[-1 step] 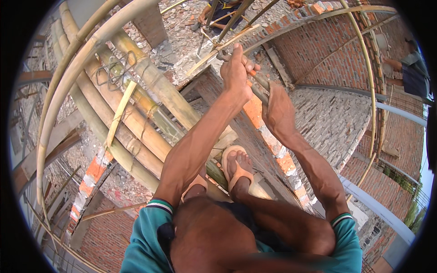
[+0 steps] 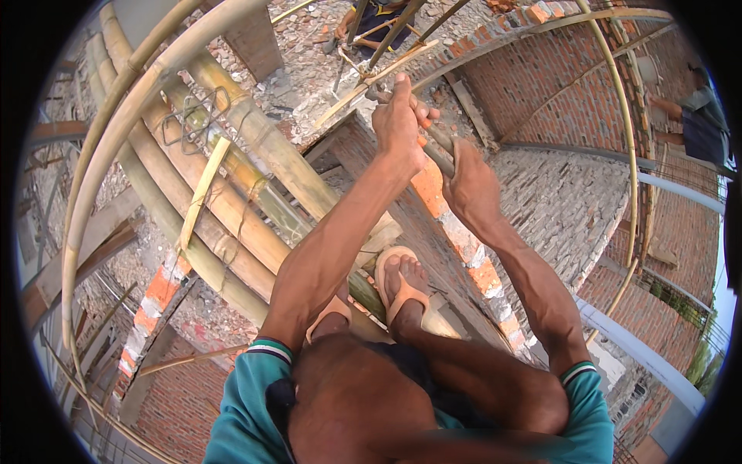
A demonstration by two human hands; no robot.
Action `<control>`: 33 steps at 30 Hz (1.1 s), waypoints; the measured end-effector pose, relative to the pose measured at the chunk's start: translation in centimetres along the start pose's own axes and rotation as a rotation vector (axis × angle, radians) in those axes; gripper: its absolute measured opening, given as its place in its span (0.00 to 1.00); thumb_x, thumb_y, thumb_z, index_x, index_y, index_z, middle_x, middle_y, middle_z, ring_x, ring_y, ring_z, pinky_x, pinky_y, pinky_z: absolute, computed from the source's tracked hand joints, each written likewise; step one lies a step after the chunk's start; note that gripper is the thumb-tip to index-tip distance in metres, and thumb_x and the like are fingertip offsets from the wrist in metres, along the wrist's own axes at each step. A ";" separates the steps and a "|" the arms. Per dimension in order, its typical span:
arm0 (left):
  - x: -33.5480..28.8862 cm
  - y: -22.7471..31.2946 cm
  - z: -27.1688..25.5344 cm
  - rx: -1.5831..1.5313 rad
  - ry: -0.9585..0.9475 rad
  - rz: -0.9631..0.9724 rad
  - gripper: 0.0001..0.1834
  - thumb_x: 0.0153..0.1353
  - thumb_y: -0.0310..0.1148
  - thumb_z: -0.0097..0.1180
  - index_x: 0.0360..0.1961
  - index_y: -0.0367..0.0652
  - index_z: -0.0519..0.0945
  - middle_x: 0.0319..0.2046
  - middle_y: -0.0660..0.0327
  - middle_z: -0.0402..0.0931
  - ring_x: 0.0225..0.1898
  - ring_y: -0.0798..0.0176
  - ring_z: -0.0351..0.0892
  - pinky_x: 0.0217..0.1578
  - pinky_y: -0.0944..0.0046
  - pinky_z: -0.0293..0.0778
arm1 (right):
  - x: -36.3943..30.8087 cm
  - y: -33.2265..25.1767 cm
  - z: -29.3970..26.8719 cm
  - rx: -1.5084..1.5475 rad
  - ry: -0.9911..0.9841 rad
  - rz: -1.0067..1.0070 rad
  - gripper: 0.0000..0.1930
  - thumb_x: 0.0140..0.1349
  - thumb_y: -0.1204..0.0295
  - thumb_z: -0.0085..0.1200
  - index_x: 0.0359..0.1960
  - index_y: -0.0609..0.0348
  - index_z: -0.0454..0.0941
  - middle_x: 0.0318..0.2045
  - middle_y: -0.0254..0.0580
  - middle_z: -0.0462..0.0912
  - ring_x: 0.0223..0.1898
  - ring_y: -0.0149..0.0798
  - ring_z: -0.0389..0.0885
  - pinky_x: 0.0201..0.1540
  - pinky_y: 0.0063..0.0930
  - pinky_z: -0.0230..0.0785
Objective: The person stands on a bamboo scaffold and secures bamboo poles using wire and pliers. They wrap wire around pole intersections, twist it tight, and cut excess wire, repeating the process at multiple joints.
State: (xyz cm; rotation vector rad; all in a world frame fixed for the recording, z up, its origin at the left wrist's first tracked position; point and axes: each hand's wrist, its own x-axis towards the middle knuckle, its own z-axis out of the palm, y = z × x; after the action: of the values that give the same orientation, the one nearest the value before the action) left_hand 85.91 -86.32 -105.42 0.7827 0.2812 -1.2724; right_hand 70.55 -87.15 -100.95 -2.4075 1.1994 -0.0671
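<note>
Both my arms reach forward over the top of a broken brick wall (image 2: 485, 272). My left hand (image 2: 398, 131) is closed round the far part of a long grey-brown bar-like tool (image 2: 440, 139) with orange bits near the fingers; its thumb points up. My right hand (image 2: 471, 184) is closed on the near end of the same tool. A dark metal end (image 2: 377, 93) shows just past my left hand, close to a pale bamboo strip (image 2: 398, 63). The tool's exact kind is partly hidden by my fingers.
Thick bamboo poles (image 2: 224, 205) lie under my sandalled feet, with bent wire loops (image 2: 197, 120) on them. Curved bamboo rails (image 2: 85, 193) stand at left. Dark upright rods (image 2: 398, 35) rise before another person (image 2: 379, 19). A second person (image 2: 699, 116) is at far right, near brick walls (image 2: 556, 93).
Both hands have shifted very slightly, with the tool still in them. Otherwise the scene looks the same.
</note>
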 end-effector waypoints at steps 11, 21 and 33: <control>-2.4 0.2 -2.2 0.335 -0.064 0.238 0.21 0.77 0.50 0.50 0.46 0.39 0.74 0.28 0.62 0.76 0.33 0.63 0.81 0.37 0.61 0.78 | 0.1 2.5 1.7 1.387 -0.949 0.424 0.25 0.68 0.45 0.61 0.40 0.58 0.76 0.25 0.37 0.80 0.28 0.33 0.81 0.29 0.34 0.79; -5.5 -5.3 -5.9 0.339 -0.054 0.293 0.26 0.80 0.51 0.41 0.56 0.35 0.69 0.40 0.58 0.76 0.38 0.64 0.81 0.43 0.63 0.80 | -7.0 0.2 2.4 0.947 -0.503 0.536 0.22 0.71 0.50 0.59 0.40 0.60 0.82 0.27 0.33 0.83 0.29 0.25 0.73 0.29 0.21 0.64; -4.7 -5.1 -10.5 0.943 -0.266 0.378 0.29 0.82 0.50 0.33 0.48 0.32 0.76 0.33 0.57 0.84 0.36 0.58 0.86 0.40 0.59 0.80 | -10.2 -1.0 5.7 0.696 -0.322 0.621 0.21 0.75 0.54 0.56 0.45 0.66 0.82 0.23 0.39 0.81 0.20 0.31 0.78 0.25 0.28 0.70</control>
State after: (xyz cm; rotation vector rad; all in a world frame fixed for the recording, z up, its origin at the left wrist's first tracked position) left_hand 82.15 -76.26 -112.04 1.3579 -0.7118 -1.0963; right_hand 66.33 -76.65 -104.14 -1.3369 1.4125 0.0826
